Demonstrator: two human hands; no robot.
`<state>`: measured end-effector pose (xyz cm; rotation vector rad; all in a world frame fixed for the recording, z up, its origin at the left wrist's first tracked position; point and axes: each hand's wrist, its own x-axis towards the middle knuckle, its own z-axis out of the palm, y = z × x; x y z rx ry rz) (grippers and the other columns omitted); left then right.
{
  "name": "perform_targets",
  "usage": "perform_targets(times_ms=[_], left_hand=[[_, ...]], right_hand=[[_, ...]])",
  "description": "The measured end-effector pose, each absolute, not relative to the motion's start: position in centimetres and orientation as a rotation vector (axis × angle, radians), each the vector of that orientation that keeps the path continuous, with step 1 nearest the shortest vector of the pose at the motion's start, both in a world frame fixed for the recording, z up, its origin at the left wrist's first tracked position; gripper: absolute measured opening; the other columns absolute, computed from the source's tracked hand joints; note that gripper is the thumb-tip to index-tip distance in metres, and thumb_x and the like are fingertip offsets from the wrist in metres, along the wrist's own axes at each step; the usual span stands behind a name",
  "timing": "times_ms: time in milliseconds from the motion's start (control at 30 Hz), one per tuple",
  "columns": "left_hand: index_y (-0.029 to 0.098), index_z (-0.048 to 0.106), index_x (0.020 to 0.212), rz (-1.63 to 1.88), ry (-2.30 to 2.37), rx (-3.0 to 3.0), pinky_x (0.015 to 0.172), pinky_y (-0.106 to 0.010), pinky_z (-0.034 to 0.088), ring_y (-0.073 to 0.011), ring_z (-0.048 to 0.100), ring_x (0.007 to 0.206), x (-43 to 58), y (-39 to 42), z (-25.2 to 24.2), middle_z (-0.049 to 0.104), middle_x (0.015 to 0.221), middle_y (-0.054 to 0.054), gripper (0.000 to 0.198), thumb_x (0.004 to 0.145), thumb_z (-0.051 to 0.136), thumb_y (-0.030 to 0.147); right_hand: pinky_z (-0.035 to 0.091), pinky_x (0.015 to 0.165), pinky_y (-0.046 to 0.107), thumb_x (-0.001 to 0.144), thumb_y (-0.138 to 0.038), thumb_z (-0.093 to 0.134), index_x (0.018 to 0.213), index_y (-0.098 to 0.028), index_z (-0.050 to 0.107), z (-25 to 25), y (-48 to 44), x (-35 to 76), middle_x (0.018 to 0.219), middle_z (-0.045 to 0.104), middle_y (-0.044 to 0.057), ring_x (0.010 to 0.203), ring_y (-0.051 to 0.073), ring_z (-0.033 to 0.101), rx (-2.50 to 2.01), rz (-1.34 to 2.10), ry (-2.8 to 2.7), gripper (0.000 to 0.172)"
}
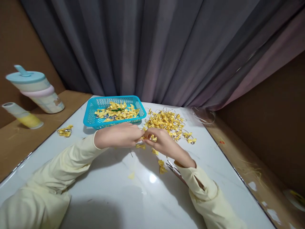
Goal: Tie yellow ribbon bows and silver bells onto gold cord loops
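Where the two hands meet just above the centre of the frame, a small piece of glossy yellow ribbon [143, 139] shows between the fingertips, mostly hidden by them. The right hand [162, 141] pinches it narrowly between thumb and fingers; the left hand [124, 135], its back towards the camera, is curled with its fingertips closed at the same piece, though its exact grip is covered. Just below the hands lies a yellow ribbon bow [140, 146], and another folded yellow bow [162, 167] rests lower, beside the metal blades of a pair of scissors [172, 166] partly hidden by the right wrist. Right of centre, behind the right hand, spreads a loose heap of yellow bows with thin loops and silvery balls [166, 121]. Left of it, beyond the left hand, a turquoise perforated plastic basket [90, 111] holds more yellow bows [119, 111]. Farther left on the glossy white tabletop [100, 194] sits a small yellow cluster [65, 130]. A pale tumbler with a light-blue lid [35, 90] stands at upper left, and dark grey-purple curtains [147, 47] hang across the top.
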<state>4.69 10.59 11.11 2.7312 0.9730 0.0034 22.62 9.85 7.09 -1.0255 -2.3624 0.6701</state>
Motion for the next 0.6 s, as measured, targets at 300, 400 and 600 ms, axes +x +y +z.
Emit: perform_targets(times_ms=[300, 400, 600], left_hand=[[0.018, 0.062, 0.081, 0.088, 1.115, 2.671, 0.048, -0.023, 0.023, -0.0120, 0.047, 0.050, 4.0, 10.5, 12.9, 0.052, 0.055, 0.001, 0.024, 0.087, 0.039, 0.025], [0.018, 0.063, 0.079, 0.119, 1.158, 2.679, 0.049, -0.024, 0.022, -0.0119, 0.046, 0.049, 4.3, 10.4, 12.6, 0.052, 0.053, 0.000, 0.023, 0.085, 0.041, 0.022], [0.016, 0.056, 0.066, 0.124, 1.232, 2.762, 0.047, -0.028, 0.015, -0.0100, 0.029, 0.040, 5.3, 9.7, 12.0, 0.041, 0.046, 0.001, 0.020, 0.077, 0.040, 0.013]], right_hand=[[0.051, 0.065, 0.029, 0.071, -0.019, 0.067, 0.087, -0.018, 0.047, 8.8, 9.4, 22.8, 0.063, 0.067, 0.000, 0.062, 0.014, 0.065, -1.133, 1.534, -1.556, 0.026], [0.050, 0.060, 0.028, 0.066, -0.024, 0.071, 0.083, -0.017, 0.051, 9.1, 9.1, 22.8, 0.063, 0.068, 0.002, 0.060, 0.016, 0.065, -1.261, 1.361, -1.590, 0.027], [0.039, 0.055, 0.024, 0.074, -0.011, 0.051, 0.085, -0.017, 0.058, 7.8, 7.5, 21.5, 0.061, 0.064, 0.001, 0.057, 0.015, 0.059, -1.308, 0.230, -2.042, 0.014]])
